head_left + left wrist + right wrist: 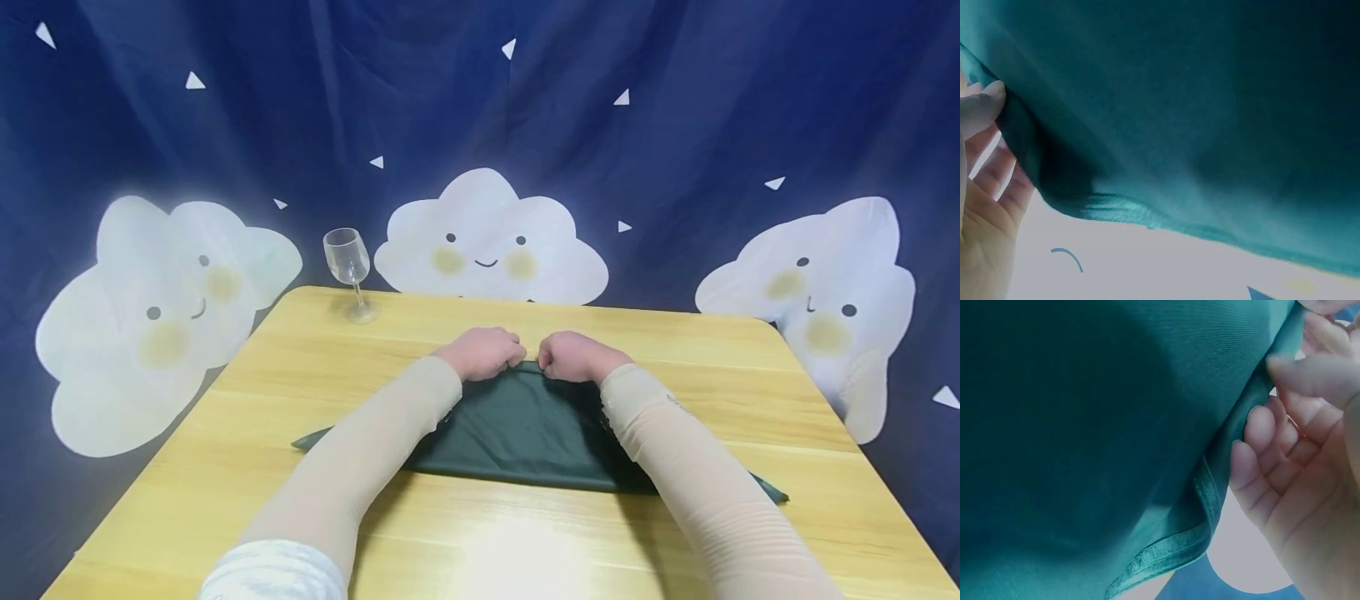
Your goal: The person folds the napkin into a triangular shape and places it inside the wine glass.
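A dark green cloth (536, 433) lies across the middle of the table, its long folded edge toward the person and a pointed corner out at each side. Both hands are at its far edge, close together. The left hand (486, 352) pinches that edge between thumb and fingers; in the left wrist view the thumb (988, 100) lies over the fabric. From the other side the right hand (577, 357) pinches the same edge, thumb and fingertips on a turned-over strip of the cloth (1210, 487). A hemmed border hangs below the hands in both wrist views.
A clear wine glass (349, 262) stands upright at the table's far left corner. The wooden table (465, 533) reaches back to a dark blue curtain (480, 92) printed with white clouds. Both forearms pass over the cloth's sides.
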{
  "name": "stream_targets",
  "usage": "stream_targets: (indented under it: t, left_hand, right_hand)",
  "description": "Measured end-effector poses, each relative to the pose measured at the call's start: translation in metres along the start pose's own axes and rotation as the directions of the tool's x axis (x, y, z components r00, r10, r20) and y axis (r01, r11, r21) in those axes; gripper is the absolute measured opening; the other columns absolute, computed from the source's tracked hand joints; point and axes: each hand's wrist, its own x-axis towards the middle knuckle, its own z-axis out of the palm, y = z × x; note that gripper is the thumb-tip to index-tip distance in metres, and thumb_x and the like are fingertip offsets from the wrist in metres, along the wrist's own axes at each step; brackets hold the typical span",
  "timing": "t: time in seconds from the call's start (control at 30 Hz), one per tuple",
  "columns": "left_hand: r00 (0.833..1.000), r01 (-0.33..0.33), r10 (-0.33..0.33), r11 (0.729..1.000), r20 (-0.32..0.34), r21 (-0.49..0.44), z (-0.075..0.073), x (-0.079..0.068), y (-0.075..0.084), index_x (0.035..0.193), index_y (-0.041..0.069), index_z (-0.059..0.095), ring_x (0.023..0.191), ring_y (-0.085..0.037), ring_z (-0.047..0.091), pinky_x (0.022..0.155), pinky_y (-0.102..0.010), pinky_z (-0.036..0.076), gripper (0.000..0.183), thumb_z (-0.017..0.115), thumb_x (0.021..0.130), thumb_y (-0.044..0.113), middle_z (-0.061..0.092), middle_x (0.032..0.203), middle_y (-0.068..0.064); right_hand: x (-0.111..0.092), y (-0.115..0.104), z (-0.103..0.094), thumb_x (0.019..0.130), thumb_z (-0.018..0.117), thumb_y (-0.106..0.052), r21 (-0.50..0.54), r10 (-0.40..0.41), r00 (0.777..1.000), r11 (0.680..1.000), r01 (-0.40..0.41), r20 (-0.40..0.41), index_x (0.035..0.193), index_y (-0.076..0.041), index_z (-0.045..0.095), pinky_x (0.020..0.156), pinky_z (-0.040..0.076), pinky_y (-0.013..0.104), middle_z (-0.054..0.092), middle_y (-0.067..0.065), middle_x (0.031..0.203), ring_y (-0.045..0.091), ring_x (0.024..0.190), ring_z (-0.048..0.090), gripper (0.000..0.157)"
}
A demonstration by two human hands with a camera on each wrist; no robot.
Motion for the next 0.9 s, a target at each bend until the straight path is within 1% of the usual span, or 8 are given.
stream_targets:
  t: [0.1,0.2,0.37,0.47,0.53,0.63,0.77,0.9]
  left_hand:
    - [1.0,-0.004,0.004,1.0,0.026,0.014,-0.005,0.001,0.003,0.073,0.02,0.054,0.075,-0.017,0.051,0.071,-0.029,0.044,0.033,0.051,0.101,0.004,0.052,0.082,0.001]
    - [0.998,0.03,-0.029,0.999,0.051,-0.024,-0.009,0.004,0.007,0.072,0.018,0.056,0.072,-0.017,0.05,0.071,-0.03,0.045,0.032,0.051,0.102,0.007,0.051,0.077,0.001]
    - [0.99,0.125,-0.117,0.985,0.076,-0.122,-0.009,0.01,0.012,0.069,0.015,0.047,0.064,-0.016,0.035,0.067,-0.03,0.036,0.034,0.049,0.101,0.004,0.035,0.067,0.002]
    - [0.981,0.179,-0.165,0.971,0.099,-0.158,-0.008,0.013,0.012,0.075,0.014,0.05,0.067,-0.016,0.038,0.068,-0.029,0.036,0.027,0.054,0.099,0.002,0.038,0.07,0.002]
    - [0.976,0.202,-0.185,0.966,0.113,-0.164,-0.008,0.013,0.012,0.083,0.014,0.055,0.072,-0.015,0.045,0.071,-0.028,0.04,0.019,0.061,0.098,0.004,0.047,0.075,0.003]
    - [0.972,0.215,-0.197,0.965,0.126,-0.151,-0.01,0.014,0.013,0.09,0.014,0.059,0.079,-0.015,0.05,0.075,-0.029,0.043,0.014,0.069,0.094,0.005,0.056,0.084,0.003]
    - [0.973,0.206,-0.195,0.974,0.121,-0.092,-0.01,0.014,0.015,0.083,0.015,0.054,0.076,-0.017,0.047,0.072,-0.031,0.041,0.018,0.062,0.094,0.003,0.053,0.082,0.001]
    - [0.978,0.191,-0.185,0.98,0.098,-0.057,-0.007,0.013,0.017,0.082,0.017,0.048,0.074,-0.017,0.044,0.069,-0.033,0.038,0.022,0.052,0.098,0.003,0.048,0.08,0.001]
  right_hand:
    - [0.0,0.001,0.0,0.092,0.06,-0.01,0.001,0.019,1.0,1.0,-0.019,0.008,0.079,-0.012,0.067,0.073,0.047,0.035,0.061,-0.001,0.078,0.017,0.071,0.054,0.015]
    - [0.0,0.0,0.0,0.096,0.057,-0.015,-0.004,0.05,0.999,0.999,-0.05,0.02,0.075,-0.013,0.062,0.069,0.042,0.035,0.055,-0.001,0.073,0.018,0.067,0.049,0.022]
    - [0.001,-0.003,0.001,0.093,0.061,-0.007,0.007,0.094,0.995,0.996,-0.094,0.014,0.074,-0.013,0.051,0.067,0.036,0.034,0.042,-0.001,0.07,0.018,0.066,0.041,0.021]
    - [0.002,-0.004,0.001,0.088,0.065,-0.003,0.008,0.093,0.996,0.996,-0.093,0.001,0.072,-0.011,0.047,0.067,0.034,0.034,0.037,0.0,0.07,0.019,0.066,0.038,0.025]
    - [0.003,-0.004,0.001,0.085,0.069,-0.004,-0.013,0.078,0.997,0.997,-0.078,-0.013,0.071,-0.011,0.052,0.067,0.038,0.033,0.042,-0.002,0.071,0.018,0.066,0.041,0.023]
    - [0.004,-0.005,0.0,0.085,0.071,-0.007,-0.048,0.079,0.997,0.996,-0.08,-0.014,0.07,-0.011,0.057,0.068,0.04,0.034,0.046,-0.003,0.07,0.017,0.066,0.043,0.021]
    - [0.004,-0.007,0.001,0.082,0.069,-0.007,-0.068,0.104,0.994,0.992,-0.106,-0.031,0.072,-0.013,0.057,0.068,0.041,0.035,0.049,-0.002,0.071,0.019,0.067,0.045,0.017]
    - [0.002,-0.009,0.005,0.08,0.066,-0.004,-0.062,0.125,0.99,0.99,-0.129,-0.063,0.081,-0.016,0.056,0.069,0.042,0.036,0.057,-0.001,0.08,0.021,0.073,0.051,0.015]
